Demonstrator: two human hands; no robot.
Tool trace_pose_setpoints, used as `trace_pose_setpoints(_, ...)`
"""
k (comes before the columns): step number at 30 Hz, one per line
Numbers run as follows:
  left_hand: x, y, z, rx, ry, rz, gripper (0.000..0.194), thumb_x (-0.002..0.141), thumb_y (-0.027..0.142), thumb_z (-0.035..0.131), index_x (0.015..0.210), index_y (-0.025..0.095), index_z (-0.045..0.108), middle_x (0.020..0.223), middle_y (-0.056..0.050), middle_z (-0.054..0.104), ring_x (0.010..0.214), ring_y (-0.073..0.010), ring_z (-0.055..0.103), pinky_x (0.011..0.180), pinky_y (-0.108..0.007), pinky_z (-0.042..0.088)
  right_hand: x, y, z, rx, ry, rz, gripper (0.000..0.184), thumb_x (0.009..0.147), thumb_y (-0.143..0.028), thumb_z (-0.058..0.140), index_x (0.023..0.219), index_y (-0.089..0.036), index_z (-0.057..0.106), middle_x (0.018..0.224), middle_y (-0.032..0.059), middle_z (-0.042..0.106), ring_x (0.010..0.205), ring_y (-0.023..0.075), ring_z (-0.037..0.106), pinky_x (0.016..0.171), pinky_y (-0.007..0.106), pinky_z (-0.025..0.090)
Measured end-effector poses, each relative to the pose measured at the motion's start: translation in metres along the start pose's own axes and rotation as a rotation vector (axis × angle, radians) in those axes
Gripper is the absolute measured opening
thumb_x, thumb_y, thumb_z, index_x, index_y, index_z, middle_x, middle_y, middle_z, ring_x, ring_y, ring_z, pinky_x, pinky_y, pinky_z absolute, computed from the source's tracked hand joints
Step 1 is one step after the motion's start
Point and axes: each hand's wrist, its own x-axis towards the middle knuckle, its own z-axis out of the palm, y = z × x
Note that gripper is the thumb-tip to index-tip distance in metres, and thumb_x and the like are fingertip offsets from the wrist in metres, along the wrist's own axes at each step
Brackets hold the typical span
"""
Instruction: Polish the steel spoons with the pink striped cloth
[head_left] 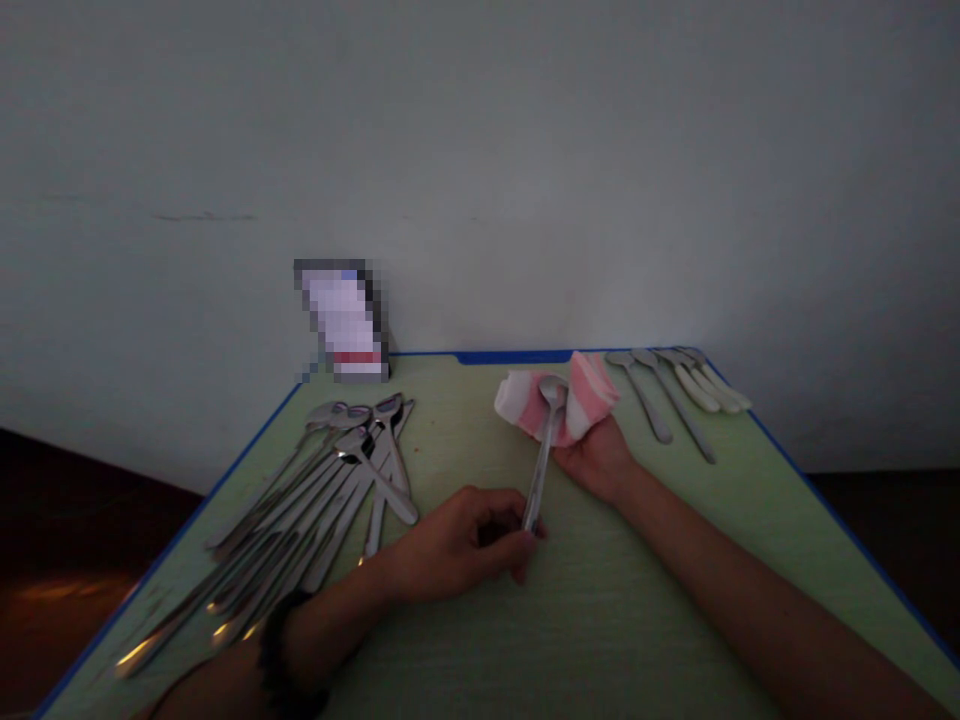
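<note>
Pinched by its handle end, a metal spoon point(546, 440) is in my left hand point(472, 540), its bowl tilted up and away from me. My right hand point(596, 455) holds a pink and white cloth point(592, 400) behind the spoon's bowl. The cloth spreads to both sides of the bowl; whether it touches the metal I cannot tell. Most of my right fingers are hidden under the cloth. Left of my hands lies a pile of metal spoons and other long-handled cutlery point(322, 500), partly covered by my left forearm.
At the right back, two metal spoons point(675, 410) lie beside several pale-handled pieces of cutlery point(705, 385). A phone with a blurred screen point(345, 320) leans at the back left. The green table point(600, 620) has a blue edge and meets a grey wall point(480, 180).
</note>
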Motion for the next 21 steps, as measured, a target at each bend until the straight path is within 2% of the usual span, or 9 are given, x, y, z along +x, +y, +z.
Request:
trace_pose_setpoints(3,0.0016,-0.0028,0.0013,-0.069,0.084,-0.007,0.029,0.090,0.029,0.046,0.117,0.016,0.046,0.074,-0.001,0.063,0.054,-0.0091,0.047,0.050,-0.019,0.037,-0.0028,-0.0001,0.0030,-0.032,-0.014,-0.002,0.013,0.078,-0.021,0.053,0.078,-0.022,0.065,0.078,-0.0039,0.071,0.074,0.0150,0.065,0.083,0.033,0.051)
trace_pose_setpoints(5,0.0025,-0.0046,0.0012,-0.124,0.110,-0.007,0.032,0.091,0.027,0.044,0.121,0.017,0.042,0.076,0.000,0.062,0.052,-0.0085,0.046,0.048,-0.019,0.036,-0.0038,0.0006,0.0042,-0.063,-0.015,-0.001,0.014,0.076,-0.020,0.052,0.079,-0.022,0.066,0.076,-0.0026,0.070,0.075,0.0165,0.065,0.082,0.034,0.051)
trace_pose_setpoints(9,0.0018,-0.0051,0.0001,-0.166,0.066,-0.006,0.029,0.089,0.026,0.046,0.117,0.016,0.044,0.072,0.000,0.060,0.054,-0.0090,0.047,0.050,-0.020,0.037,-0.0041,0.0031,0.0032,-0.120,-0.033,-0.033,0.016,0.073,-0.022,0.053,0.079,-0.020,0.068,0.074,0.0010,0.070,0.083,0.0194,0.064,0.082,0.033,0.051)
trace_pose_setpoints(13,0.0010,-0.0063,0.0000,-0.200,0.040,-0.004,0.026,0.093,0.033,0.042,0.111,0.015,0.046,0.070,0.000,0.060,0.055,-0.0092,0.048,0.051,-0.020,0.038,-0.0054,0.0041,0.0009,-0.158,-0.083,-0.031,0.017,0.071,-0.024,0.055,0.081,-0.020,0.069,0.078,0.0033,0.071,0.090,0.0211,0.063,0.082,0.032,0.050)
trace_pose_setpoints(17,0.0030,-0.0098,0.0001,-0.187,0.057,-0.040,0.029,0.096,0.039,0.032,0.098,0.015,0.048,0.067,0.000,0.060,0.052,-0.0090,0.047,0.047,-0.020,0.034,-0.0062,0.0028,0.0022,-0.139,-0.091,-0.019,0.014,0.071,-0.024,0.056,0.079,-0.022,0.068,0.073,0.0009,0.070,0.084,0.0193,0.064,0.083,0.031,0.050)
trace_pose_setpoints(21,0.0039,-0.0086,-0.0002,-0.128,0.053,-0.033,0.028,0.095,0.040,0.037,0.087,0.015,0.048,0.066,0.001,0.058,0.053,-0.0084,0.046,0.049,-0.020,0.035,-0.0035,-0.0012,0.0041,0.004,-0.018,-0.053,0.009,0.076,-0.026,0.057,0.075,-0.022,0.065,0.076,-0.0032,0.070,0.078,0.0140,0.064,0.084,0.028,0.050)
